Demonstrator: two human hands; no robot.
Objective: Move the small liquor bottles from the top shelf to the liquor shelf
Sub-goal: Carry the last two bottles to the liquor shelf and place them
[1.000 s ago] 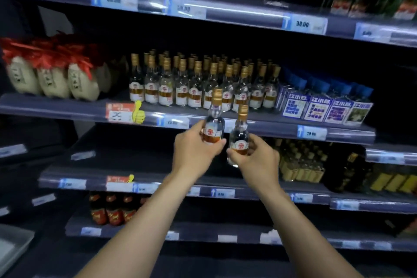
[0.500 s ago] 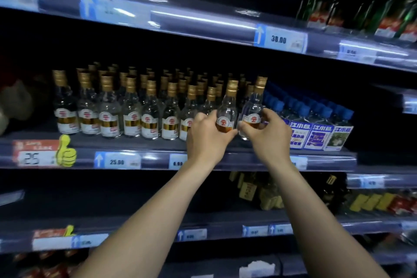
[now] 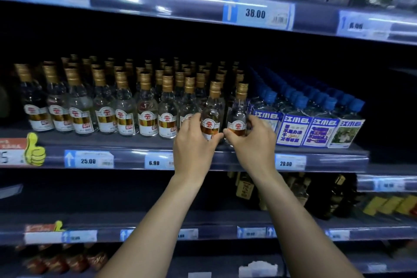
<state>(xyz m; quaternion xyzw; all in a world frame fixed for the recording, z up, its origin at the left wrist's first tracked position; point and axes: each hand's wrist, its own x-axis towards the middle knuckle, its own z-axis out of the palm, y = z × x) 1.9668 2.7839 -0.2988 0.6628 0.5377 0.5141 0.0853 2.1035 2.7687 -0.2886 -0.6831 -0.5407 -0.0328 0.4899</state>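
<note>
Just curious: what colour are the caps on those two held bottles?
Gold, on both held bottles, seen in the head view.

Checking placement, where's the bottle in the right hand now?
In the head view, the right hand holds the bottle at the middle shelf's front, between the left hand's bottle and the blue-capped bottles.

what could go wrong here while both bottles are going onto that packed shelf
1. The left hand and right hand each grip a small gold-capped bottle at the shelf's front edge; released too near the lip, one might tip off.
2. The neighbouring gold-capped bottles stand tightly packed, so pushing in could topple some.
3. The blue-capped bottles sit close on the right; the right hand may nudge them.
</note>
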